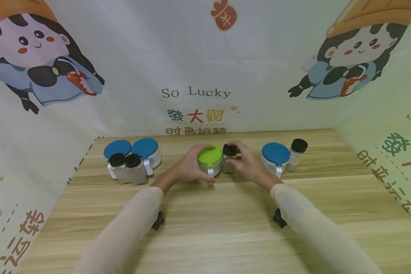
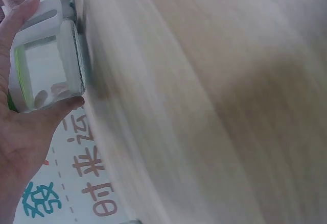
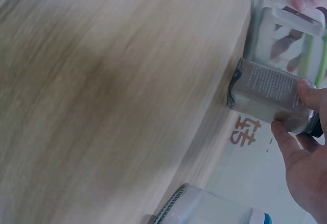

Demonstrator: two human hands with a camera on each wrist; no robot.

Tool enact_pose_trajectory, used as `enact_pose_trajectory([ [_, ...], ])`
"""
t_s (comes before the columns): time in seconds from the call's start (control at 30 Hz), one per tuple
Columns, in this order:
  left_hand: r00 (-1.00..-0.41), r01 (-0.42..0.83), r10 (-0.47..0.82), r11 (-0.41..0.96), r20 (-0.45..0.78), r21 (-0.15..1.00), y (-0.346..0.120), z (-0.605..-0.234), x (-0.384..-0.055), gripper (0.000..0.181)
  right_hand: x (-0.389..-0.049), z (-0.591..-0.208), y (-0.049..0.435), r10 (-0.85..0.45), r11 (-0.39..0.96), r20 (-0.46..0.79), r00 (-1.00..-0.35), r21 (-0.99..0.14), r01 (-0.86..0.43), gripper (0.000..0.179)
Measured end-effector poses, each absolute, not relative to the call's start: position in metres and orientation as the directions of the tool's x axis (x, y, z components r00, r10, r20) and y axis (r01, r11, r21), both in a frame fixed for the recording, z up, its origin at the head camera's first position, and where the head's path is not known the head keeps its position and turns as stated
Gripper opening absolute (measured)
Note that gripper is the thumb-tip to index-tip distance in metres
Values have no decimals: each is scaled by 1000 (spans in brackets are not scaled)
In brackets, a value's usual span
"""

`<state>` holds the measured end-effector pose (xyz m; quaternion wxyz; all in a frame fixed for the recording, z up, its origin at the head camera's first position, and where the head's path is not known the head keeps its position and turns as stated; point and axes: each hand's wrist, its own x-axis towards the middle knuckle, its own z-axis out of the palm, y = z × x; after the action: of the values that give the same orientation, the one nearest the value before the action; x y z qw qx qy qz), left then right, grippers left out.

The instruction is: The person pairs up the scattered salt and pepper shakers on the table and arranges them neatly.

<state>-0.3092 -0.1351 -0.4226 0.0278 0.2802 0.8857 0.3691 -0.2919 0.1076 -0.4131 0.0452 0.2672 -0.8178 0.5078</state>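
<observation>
At twelve o'clock on the desk, a green-lidded jar is being gripped by the left hand; at its three o'clock, a black-capped shaker by the right hand. Stiff, likely slippery, both are being judged best held round their sides.

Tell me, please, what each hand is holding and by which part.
Left hand: the green-lidded jar, around its sides. Right hand: the black-capped bottle, by its upper body.

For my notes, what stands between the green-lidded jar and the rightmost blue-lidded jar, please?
The head view shows the right grip holding a capped bottle.
</observation>
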Motion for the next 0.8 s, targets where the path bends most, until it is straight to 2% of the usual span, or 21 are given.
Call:
enact_pose_trajectory([
  [0.2, -847, 442, 515, 547, 130, 711, -133, -427, -311, 103, -294, -414, 109, -380, 370, 331, -864, -802, -470, 52],
  [0.53, -847, 433, 520, 548, 114, 716, -134, -424, -313, 104, -294, -413, 110, -374, 435, 309, -874, -774, -460, 55],
  [0.8, -847, 427, 521, 549, 105, 718, -133, -427, -313, 104, -291, -416, 109, -373, 435, 332, -866, -762, -480, 54],
])
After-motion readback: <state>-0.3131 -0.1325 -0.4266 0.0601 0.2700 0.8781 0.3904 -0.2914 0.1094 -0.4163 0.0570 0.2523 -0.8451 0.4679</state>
